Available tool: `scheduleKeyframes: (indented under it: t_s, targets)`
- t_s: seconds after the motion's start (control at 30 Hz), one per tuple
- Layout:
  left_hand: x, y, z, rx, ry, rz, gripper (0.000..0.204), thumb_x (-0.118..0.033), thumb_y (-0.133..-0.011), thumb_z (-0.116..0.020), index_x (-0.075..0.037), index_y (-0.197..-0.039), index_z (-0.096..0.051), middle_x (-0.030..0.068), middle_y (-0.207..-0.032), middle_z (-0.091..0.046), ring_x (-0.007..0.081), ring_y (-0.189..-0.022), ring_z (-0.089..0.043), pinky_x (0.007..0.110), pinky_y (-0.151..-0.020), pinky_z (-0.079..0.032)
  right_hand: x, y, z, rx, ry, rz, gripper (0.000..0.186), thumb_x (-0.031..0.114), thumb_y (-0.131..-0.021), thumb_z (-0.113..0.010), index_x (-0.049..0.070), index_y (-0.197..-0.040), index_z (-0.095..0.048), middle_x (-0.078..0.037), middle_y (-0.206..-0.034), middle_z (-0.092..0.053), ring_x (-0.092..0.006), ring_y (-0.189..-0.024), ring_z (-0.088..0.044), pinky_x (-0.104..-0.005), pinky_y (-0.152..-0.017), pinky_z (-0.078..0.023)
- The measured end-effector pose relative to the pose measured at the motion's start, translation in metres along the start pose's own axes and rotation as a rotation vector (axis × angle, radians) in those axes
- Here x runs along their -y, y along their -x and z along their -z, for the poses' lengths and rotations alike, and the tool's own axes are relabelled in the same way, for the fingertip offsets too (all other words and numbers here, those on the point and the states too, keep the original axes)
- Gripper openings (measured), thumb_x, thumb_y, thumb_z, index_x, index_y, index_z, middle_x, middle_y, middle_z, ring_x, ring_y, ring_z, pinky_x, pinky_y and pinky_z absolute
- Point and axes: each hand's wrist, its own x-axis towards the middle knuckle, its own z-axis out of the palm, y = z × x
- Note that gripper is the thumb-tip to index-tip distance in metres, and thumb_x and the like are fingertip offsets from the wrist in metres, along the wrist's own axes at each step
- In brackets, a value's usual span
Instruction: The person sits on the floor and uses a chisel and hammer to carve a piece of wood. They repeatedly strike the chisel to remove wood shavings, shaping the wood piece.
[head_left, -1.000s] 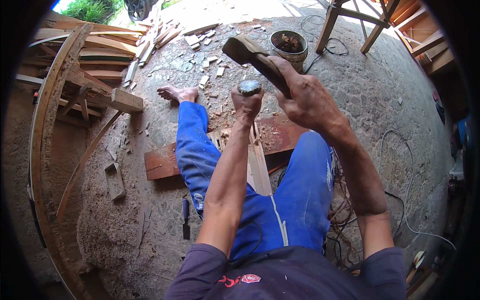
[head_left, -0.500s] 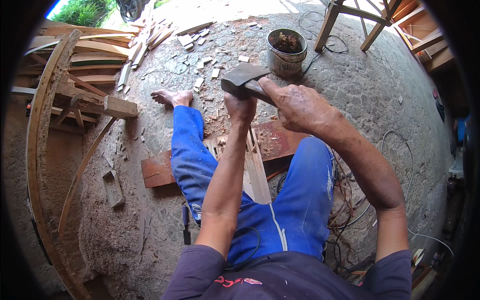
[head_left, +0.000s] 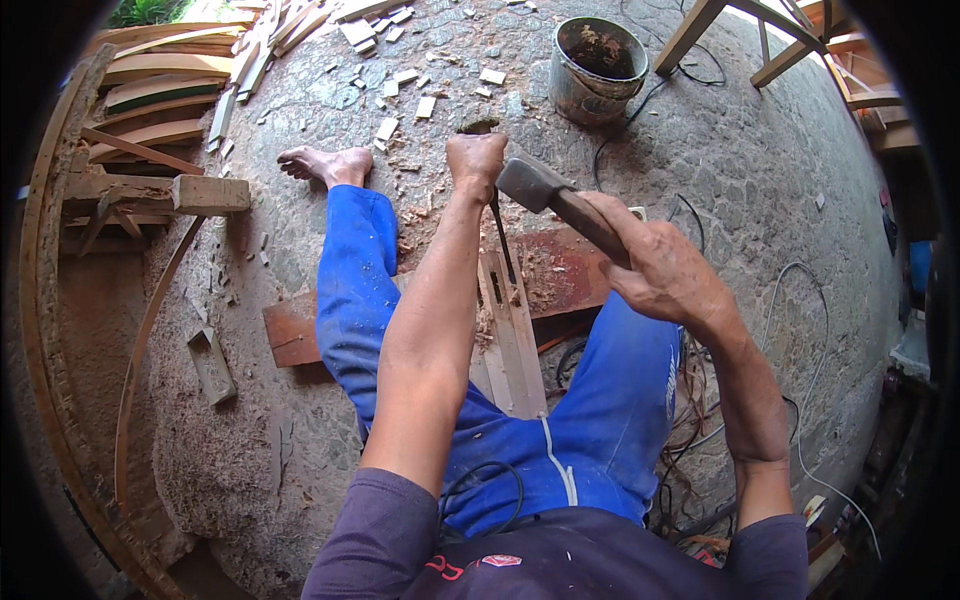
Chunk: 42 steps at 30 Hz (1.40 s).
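Note:
My left hand (head_left: pixel 475 163) is closed around the top of a chisel (head_left: pixel 503 238), whose thin dark shaft slants down to a pale timber piece (head_left: pixel 515 350). Narrow slots are cut in that timber, and the chisel's tip meets it beside them. My right hand (head_left: pixel 668 265) grips the wooden handle of a hatchet (head_left: pixel 533 184). Its dark, blocky head hangs just right of my left fist, apart from it. Between my legs the timber rests across a reddish-brown board (head_left: pixel 570 270) strewn with shavings.
A stained bucket (head_left: pixel 597 75) stands beyond my hands. Offcuts (head_left: pixel 388 128) are scattered over the rough floor. Wooden frames and stacked curved pieces (head_left: pixel 165 95) fill the left side. Cables (head_left: pixel 790 275) lie on the right, and a small wooden box (head_left: pixel 211 367) sits at left.
The hatchet has moved away from above my left fist, to the right and down, with my right hand. My left hand stays on the chisel. The view has shifted slightly.

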Motion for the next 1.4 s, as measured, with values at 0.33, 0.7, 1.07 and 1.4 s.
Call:
scheduleKeyframes:
  t_s: [0.33,0.7,1.07,1.4]
  targets:
    - [-0.075,0.024,0.055,0.455,0.403,0.311,0.025,-0.024,-0.089,-0.082,-0.008,-0.085,-0.063,-0.0010,-0.065,-0.057,0.0086,-0.050,-0.053,0.027,-0.043,-0.041,-0.061,0.141,-0.086,-0.185,-0.219,-0.388,0.070,0.004,-0.088,-0.068,0.008,-0.152,-0.040,-0.030,-0.113,-0.069,-0.0442,-0.104,-0.071,-0.0488,-0.087,-0.056]
    - [-0.109,0.141,0.065,-0.135,-0.180,-0.448,0.024,-0.005,-0.088,-0.079,-0.007,-0.074,-0.061,-0.0019,-0.064,-0.059,0.0077,-0.054,-0.051,0.026,-0.051,-0.043,-0.068,0.138,-0.099,-0.133,-0.147,-0.395,0.069,0.010,-0.089,-0.066,0.008,-0.152,-0.038,-0.034,-0.109,-0.069,-0.0516,-0.102,-0.067,-0.0547,-0.089,-0.053]
    - [-0.094,0.143,0.070,-0.081,0.086,-0.290,0.028,-0.023,-0.086,-0.082,-0.005,-0.072,-0.066,0.0026,-0.064,-0.065,0.0177,-0.057,-0.061,0.036,-0.061,-0.049,-0.063,0.139,-0.101,-0.109,-0.039,-0.389,0.068,0.012,-0.089,-0.066,0.006,-0.150,-0.038,-0.036,-0.104,-0.068,-0.0529,-0.101,-0.066,-0.0572,-0.089,-0.053]
    - [-0.114,0.157,0.061,-0.116,-0.280,-0.640,0.024,-0.021,-0.085,-0.081,-0.008,-0.072,-0.065,0.0035,-0.063,-0.063,0.0233,-0.057,-0.061,0.040,-0.060,-0.048,-0.071,0.142,-0.106,-0.159,-0.074,-0.339,0.069,0.012,-0.087,-0.068,0.006,-0.150,-0.040,-0.035,-0.106,-0.068,-0.0530,-0.103,-0.066,-0.0557,-0.089,-0.053]
